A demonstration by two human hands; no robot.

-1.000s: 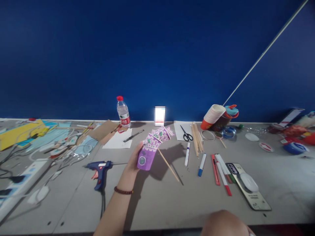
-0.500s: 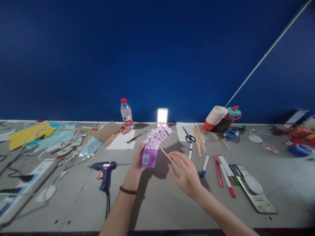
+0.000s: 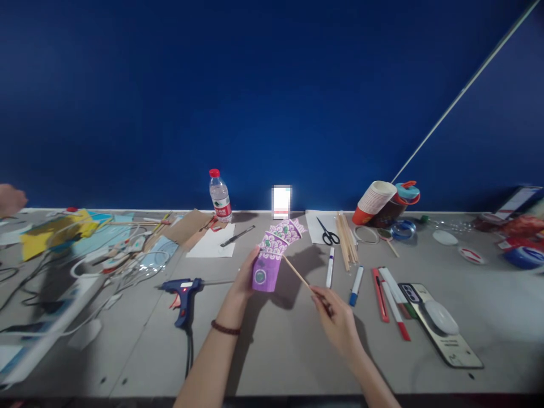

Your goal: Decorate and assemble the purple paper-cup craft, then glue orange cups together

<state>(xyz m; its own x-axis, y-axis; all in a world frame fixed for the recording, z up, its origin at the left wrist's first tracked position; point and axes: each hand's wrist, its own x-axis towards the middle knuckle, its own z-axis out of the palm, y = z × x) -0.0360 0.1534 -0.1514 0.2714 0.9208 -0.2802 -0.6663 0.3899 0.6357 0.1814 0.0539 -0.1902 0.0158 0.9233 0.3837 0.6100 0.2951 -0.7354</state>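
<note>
My left hand (image 3: 245,276) is closed around the side of a purple paper cup (image 3: 266,273). Curved, scale-patterned purple and white pieces (image 3: 285,233) rise from the cup's top and lean right. A thin wooden stick (image 3: 297,270) slants down from the cup's upper right side. Its lower end is pinched between the fingers of my right hand (image 3: 335,310). Whether the stick's upper tip is fixed to the cup or just touching it, I cannot tell. Both hands are held above the grey table.
A blue glue gun (image 3: 183,297) lies to the left, near a water bottle (image 3: 221,198). Scissors (image 3: 328,232), wooden sticks (image 3: 346,241), markers (image 3: 357,286), stacked paper cups (image 3: 376,199) and a phone (image 3: 457,351) are on the right. Another person's hand (image 3: 12,199) shows at far left.
My right hand has slid down and right along the stick to its lower end. The cup sits slightly further right in view. Another person's hand has appeared at the far left.
</note>
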